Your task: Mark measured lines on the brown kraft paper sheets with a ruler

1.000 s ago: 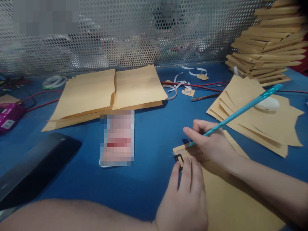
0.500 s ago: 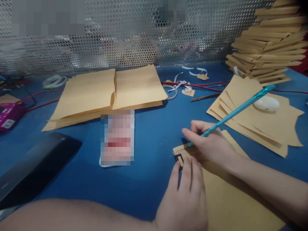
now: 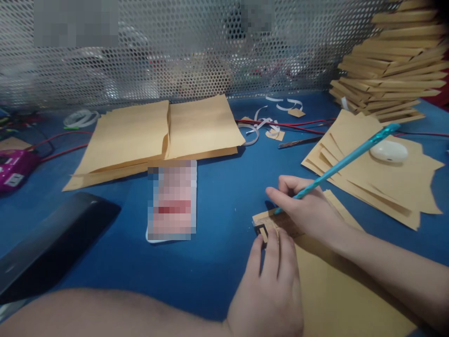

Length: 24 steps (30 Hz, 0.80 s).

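My right hand [image 3: 308, 213] is closed around a long turquoise pen [image 3: 345, 163]. The pen leans up to the right, its lower end down at the top edge of a brown kraft paper envelope [image 3: 343, 285]. On that edge lies a brownish strip [image 3: 293, 225] that looks like a ruler, mostly covered by my hands. My left hand [image 3: 270, 281] lies flat on the envelope with its fingers stretched out. A small black frame-shaped piece [image 3: 260, 229] shows beside its fingertips; how far it extends under them is hidden.
A phone [image 3: 171, 201] lies left of my hands, below a spread stack of kraft envelopes [image 3: 133, 135]. More kraft sheets [image 3: 379, 187] carry a white mouse-like case [image 3: 388, 152]. Behind them rises a tall envelope pile [image 3: 389, 70]. A dark object [image 3: 59, 238] sits left.
Both hands and the pen stay in nearly the same place. The whole view has shifted very slightly; nothing is picked up or let go.
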### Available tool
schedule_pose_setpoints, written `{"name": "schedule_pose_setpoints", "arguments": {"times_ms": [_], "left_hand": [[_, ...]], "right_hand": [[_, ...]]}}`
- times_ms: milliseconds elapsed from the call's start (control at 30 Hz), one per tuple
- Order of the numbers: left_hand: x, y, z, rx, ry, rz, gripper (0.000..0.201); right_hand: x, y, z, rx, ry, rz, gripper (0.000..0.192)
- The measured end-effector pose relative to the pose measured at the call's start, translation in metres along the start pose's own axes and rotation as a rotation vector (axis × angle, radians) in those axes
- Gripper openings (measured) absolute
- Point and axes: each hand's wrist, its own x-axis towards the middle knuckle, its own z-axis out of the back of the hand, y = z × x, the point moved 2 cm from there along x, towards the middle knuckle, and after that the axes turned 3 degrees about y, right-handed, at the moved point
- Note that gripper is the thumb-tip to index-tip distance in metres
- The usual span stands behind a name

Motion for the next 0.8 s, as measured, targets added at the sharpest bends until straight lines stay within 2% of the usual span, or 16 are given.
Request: {"name": "schedule_pose_setpoints", "arguments": {"times_ms": [467,633,733,800], "left_hand": [[0.000,0.001,0.001,-0.014,0.028,-0.010,0.042],[-0.001,0.000,0.003,-0.021,0.034,0.006,0.040],[-0.001,-0.002,0.003,-0.038,0.035,0.013,0.050],[-0.002,-0.004,0.003,-0.055,0.021,-0.023,0.065]], "right_hand": [[0.001,0.003,-0.001,-0.009,0.021,-0.017,0.039],[0.001,0.002,0.003,0.011,0.016,0.044,0.041],[0.001,0.002,0.011,0.045,0.078,0.072,0.035],[0.003,0.001,0.019,-0.033,0.106,0.096,0.036]]}}
